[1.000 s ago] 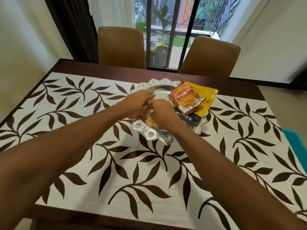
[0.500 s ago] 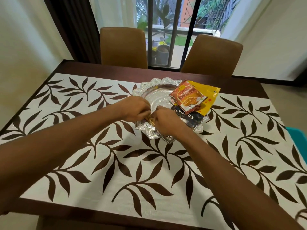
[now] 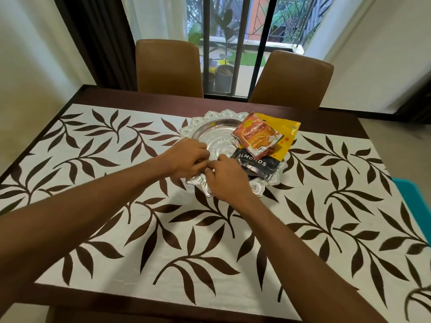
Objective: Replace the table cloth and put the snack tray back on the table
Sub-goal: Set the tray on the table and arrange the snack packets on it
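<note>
Snack tray (image 3: 211,115): near rim hidden beneath left hand (image 3: 186,159) and right hand (image 3: 225,180).
Grip: whether they pinch anything — cannot tell.

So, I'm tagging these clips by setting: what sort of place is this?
Probably a home dining room: a wooden table under a leaf-print table cloth, two brown chairs behind it, and a silver snack tray on top.

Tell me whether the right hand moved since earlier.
Yes. The right hand drew back toward the person, from the tray's middle to its near rim.
</note>
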A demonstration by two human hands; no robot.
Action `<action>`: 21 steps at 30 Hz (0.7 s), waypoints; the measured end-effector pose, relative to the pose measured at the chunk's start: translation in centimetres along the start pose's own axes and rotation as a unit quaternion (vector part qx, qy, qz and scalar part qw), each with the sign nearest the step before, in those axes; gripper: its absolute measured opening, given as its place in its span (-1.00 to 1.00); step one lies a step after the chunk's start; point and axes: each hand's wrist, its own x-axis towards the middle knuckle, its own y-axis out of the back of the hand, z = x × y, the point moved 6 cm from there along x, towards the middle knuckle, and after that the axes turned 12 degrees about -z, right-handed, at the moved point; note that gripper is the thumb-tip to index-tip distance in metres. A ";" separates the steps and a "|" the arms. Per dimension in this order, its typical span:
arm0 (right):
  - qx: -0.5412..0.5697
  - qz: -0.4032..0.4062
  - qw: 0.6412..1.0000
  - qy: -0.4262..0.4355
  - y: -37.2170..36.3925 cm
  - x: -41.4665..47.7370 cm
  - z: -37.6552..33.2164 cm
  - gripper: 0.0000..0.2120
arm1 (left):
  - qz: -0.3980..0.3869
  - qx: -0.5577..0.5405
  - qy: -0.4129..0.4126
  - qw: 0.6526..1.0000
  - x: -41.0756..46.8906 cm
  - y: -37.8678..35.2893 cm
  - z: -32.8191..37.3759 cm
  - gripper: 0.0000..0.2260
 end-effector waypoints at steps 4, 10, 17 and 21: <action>0.002 0.015 1.000 -0.003 -0.8 -0.1 0.5 -0.72 | -0.022 -0.041 0.012 0.999 0.8 -0.4 0.3 -0.70; 0.045 0.007 0.999 0.017 -0.7 -0.3 0.4 -0.72 | -0.069 -0.067 0.055 0.994 2.0 -0.8 0.2 -0.72; 0.036 -0.050 0.998 -0.007 -0.7 0.2 0.9 -0.71 | -0.106 -0.036 0.076 0.991 3.2 -1.3 0.0 -0.65; 0.030 -0.052 0.998 -0.024 -0.5 0.3 1.0 -0.69 | -0.096 -0.032 0.082 0.992 3.8 -0.9 -0.1 -0.55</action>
